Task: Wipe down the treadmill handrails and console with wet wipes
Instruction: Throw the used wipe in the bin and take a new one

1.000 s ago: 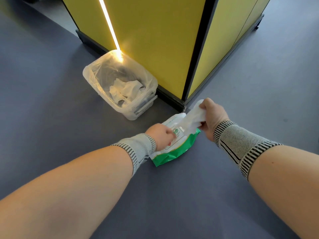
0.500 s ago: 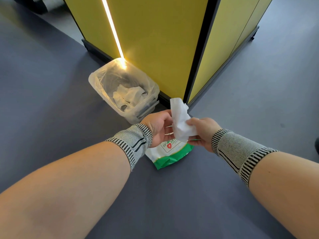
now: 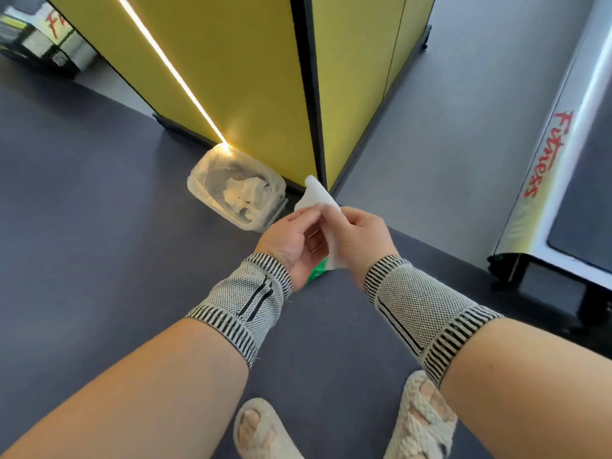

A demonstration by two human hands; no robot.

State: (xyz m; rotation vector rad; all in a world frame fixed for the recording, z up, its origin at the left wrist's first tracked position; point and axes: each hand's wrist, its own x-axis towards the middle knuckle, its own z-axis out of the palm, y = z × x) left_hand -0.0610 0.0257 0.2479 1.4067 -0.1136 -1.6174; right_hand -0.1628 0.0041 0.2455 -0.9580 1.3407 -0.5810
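Grip: we hold one white wet wipe [image 3: 319,200] between both hands; our left hand [image 3: 291,240] pinches its upper edge with curled fingers, our right hand [image 3: 359,238] wraps round its lower part.
Wipe pack: a green corner [image 3: 314,271] shows on the floor under our hands.
Bin: a lined waste bin [image 3: 198,183] with used wipes sits against the yellow pillar [image 3: 258,77].
Open room: bare grey floor [image 3: 82,210] spreads left and between pillar and treadmill.
Treadmill: its deck edge [image 3: 543,154] runs along the right, well apart from our hands.
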